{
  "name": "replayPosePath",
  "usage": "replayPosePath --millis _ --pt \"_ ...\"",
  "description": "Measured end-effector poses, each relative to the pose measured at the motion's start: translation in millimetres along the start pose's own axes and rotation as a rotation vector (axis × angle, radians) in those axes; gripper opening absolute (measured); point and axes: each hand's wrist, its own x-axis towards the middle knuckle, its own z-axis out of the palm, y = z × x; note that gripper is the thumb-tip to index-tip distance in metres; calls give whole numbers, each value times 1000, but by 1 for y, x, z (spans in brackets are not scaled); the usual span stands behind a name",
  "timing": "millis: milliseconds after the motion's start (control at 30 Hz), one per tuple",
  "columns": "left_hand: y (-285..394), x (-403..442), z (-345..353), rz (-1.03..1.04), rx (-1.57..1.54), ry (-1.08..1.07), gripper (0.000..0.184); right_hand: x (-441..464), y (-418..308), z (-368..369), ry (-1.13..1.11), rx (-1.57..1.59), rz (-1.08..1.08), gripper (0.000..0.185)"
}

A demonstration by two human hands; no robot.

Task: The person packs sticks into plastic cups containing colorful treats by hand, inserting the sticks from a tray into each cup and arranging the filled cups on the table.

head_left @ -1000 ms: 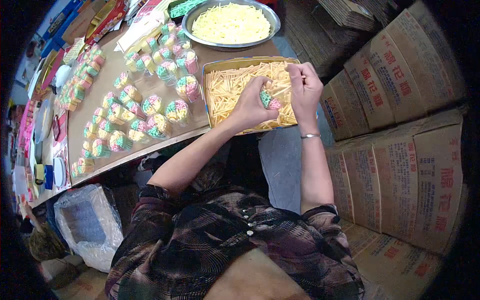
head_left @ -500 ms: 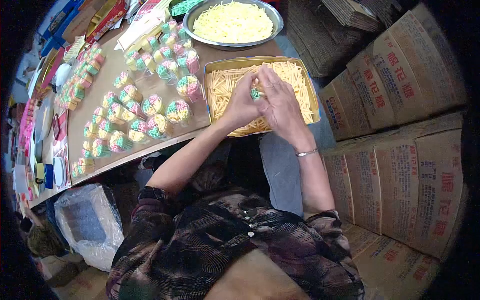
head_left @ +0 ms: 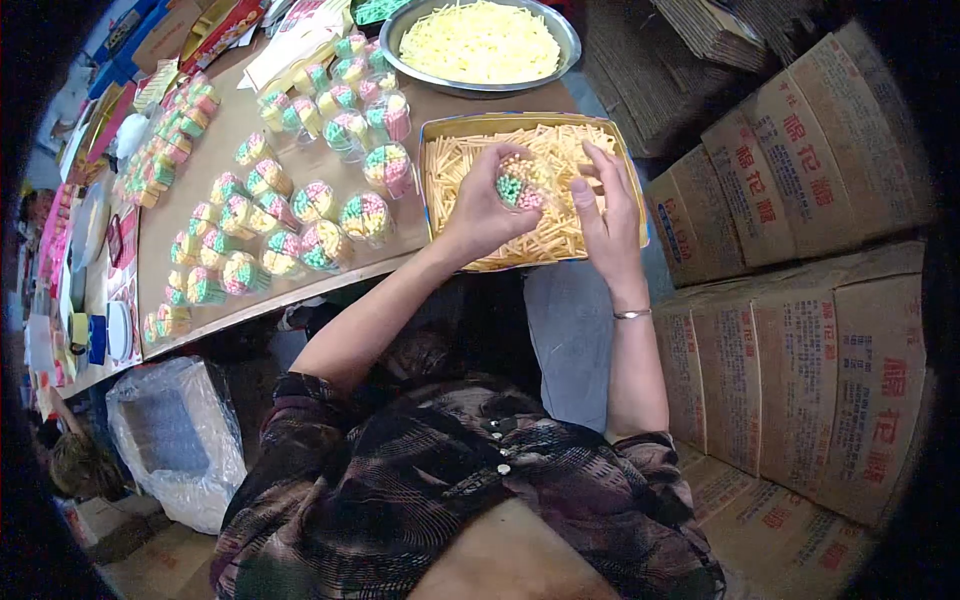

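Note:
My left hand is wrapped round a clear cup packed with green, pink and pale sticks, its open top facing me. Close by on the right, my right hand is raised with its fingers apart and nothing visible in it. Both hands are over a shallow box full of loose pale orange sticks. Left of the box, several filled cups of pink, green and yellow sticks stand in groups on the brown tabletop.
A metal bowl of yellow sticks sits behind the box. Stacked cartons rise at the right. A plastic-wrapped container is below the table at the left. Another person's head shows at the lower left.
My right hand has come away from the cup to the right and its fingers have spread. My left hand still holds the cup, whose top now shows.

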Motion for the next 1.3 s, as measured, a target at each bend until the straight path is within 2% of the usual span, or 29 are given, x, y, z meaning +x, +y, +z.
replayPosePath --millis 67,267,400,433,567,600,733,767,900,1067,1267,1300 --pt "4 -3 -2 -29 -80 14 61 -5 -4 -5 -8 281 271 35" --pt "2 -3 4 78 -35 61 57 -11 0 4 39 545 379 29" --pt "-1 -1 5 239 180 84 58 -3 -14 2 219 -52 -148 21" --pt "-2 -1 6 239 179 82 58 -2 -15 3 221 -52 -147 21" --pt "-4 -1 6 171 82 89 58 10 -21 8 318 -503 -476 18" --pt "-6 0 4 172 84 89 58 9 -18 8 320 -502 -477 18" --pt "-21 1 -9 -130 -68 34 58 -9 16 0 111 -470 10 14" --pt "-24 1 -13 -139 -69 28 58 -13 18 -1 107 -467 20 14" --pt "-38 7 -22 -313 -68 33 58 -17 31 -7 -265 -315 363 15" --pt "-24 34 -29 -516 160 33 61 -6 24 3 -198 -465 348 17" --pt "-37 40 -28 -481 305 -31 63 11 37 29 -243 -588 369 19" --pt "-40 37 -28 -293 420 53 59 10 41 28 -225 -515 347 19"
